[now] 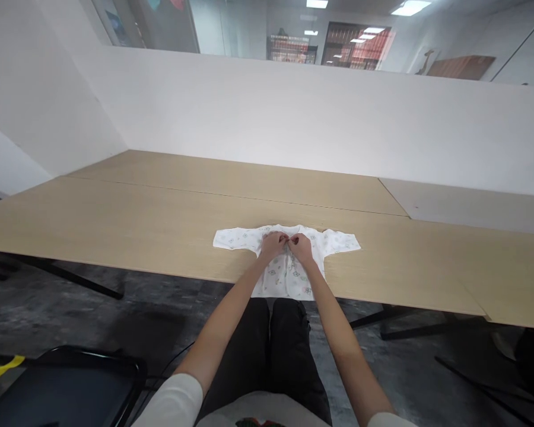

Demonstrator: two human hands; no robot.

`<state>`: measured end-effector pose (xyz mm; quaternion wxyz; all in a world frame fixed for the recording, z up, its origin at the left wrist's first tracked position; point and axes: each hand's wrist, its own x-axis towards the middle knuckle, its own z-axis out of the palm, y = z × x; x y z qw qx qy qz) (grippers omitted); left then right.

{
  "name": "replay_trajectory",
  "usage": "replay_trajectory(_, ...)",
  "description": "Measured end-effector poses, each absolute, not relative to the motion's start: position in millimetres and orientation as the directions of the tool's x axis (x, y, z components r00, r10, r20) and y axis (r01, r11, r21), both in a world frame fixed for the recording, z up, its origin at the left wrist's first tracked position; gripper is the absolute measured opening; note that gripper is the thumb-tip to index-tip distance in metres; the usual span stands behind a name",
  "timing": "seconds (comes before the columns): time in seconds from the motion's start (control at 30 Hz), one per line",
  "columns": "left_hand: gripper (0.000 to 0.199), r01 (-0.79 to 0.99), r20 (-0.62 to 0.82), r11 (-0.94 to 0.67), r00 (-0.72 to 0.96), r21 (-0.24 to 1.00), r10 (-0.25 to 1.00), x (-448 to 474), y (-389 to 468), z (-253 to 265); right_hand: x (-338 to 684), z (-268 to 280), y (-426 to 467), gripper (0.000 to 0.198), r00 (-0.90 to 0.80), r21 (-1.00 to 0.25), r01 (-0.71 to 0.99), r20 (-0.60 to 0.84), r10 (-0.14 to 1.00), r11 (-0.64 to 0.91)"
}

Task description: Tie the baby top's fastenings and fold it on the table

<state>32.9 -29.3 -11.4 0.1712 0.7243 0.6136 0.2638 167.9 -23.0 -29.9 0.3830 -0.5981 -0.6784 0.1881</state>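
A small white baby shirt (276,279) with a light print lies spread on the wooden table, its two sleeves stretched out to the sides. Its lower hem reaches the table's front edge. Over the upper chest, near the neckline, my left hand (273,244) and my right hand (301,246) meet at the front opening. The fingers of both are pinched on the shirt's front edges, with the fingertips almost touching. Whatever small fastening may be between them is hidden.
The light wooden table (137,213) runs wide to both sides, with seams between its panels. A white wall with a window stands behind it. A black folding chair (71,385) is at the lower left. Dark table legs (84,281) show below.
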Motion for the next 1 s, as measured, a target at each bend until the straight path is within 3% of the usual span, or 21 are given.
replay_trajectory(0.7, 0.022, 0.788, 0.217, -0.235, 0.132, 0.569, 0.967, 31.9, -29.2, -14.2, 170.3, -35.9, -21.8, 0.015, -0.056, -0.648, 0.684, 0.411, 0.91, 0.335)
replay_trajectory(1.0, 0.021, 0.691, 0.255, -0.283, 0.145, 0.665, 0.956, 25.9, -31.2, -11.3, 172.6, -30.8, -25.9, 0.015, -0.02, -0.768, 0.567, 0.349, 0.937, 0.298)
